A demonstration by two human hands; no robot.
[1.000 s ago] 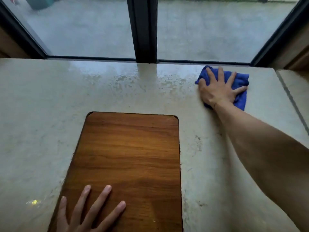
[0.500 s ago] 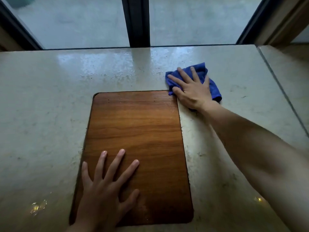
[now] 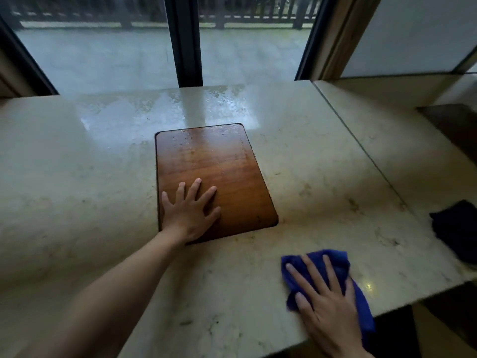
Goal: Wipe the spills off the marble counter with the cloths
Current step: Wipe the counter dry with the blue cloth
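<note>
Pressing flat on the blue microfibre cloth [image 3: 343, 267], the right hand [image 3: 326, 303] is seen with its fingers straight and spread, nothing gripped. The cloth is bunched beneath the palm, near the front right of the wooden board [image 3: 206, 166], close to the front edge of the marble counter [image 3: 77, 182]. The left hand [image 3: 189, 211] is laid on the board's near left corner, fingers splayed and relaxed.

The cloth is judged soft, light and limp: it will fold and creep under the hand, so it is best driven by a broad flat palm over its middle, with the loose edges tucked under. A wet sheen is seen behind the board, so grip on the marble may be reduced there. 1 dark cloth [image 3: 454, 228] lies well right of the board, untouched.
</note>
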